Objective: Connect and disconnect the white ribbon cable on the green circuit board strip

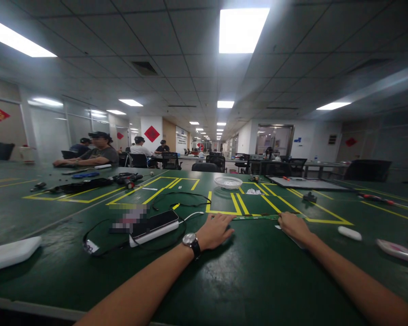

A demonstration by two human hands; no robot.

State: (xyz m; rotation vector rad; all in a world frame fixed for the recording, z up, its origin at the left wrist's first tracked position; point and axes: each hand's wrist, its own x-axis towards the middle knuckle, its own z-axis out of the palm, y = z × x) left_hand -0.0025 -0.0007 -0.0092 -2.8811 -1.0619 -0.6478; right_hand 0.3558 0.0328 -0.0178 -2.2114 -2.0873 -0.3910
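Note:
On the green table lies a long thin green strip (256, 217), running between my two hands. My left hand (217, 230), with a watch (191, 243) on its wrist, rests by the strip's left end; its fingers are spread and hold nothing. At the right end, my right hand (294, 226) is closed, knuckles up. A pale flat edge (297, 243) shows beneath it, and what its fingers grip is hidden. Left of my left hand, a black-screened phone (158, 225) lies on a white block (156, 233), with a white cable plugged in.
Yellow tape (224, 213) marks the table. Beyond my hands stand a white basket (227, 182) and a small plastic bag (254, 192). A white case (349, 233) and a pink-white box (397, 251) lie right. Black cables (187, 195) trail left; a person (104, 151) sits beyond.

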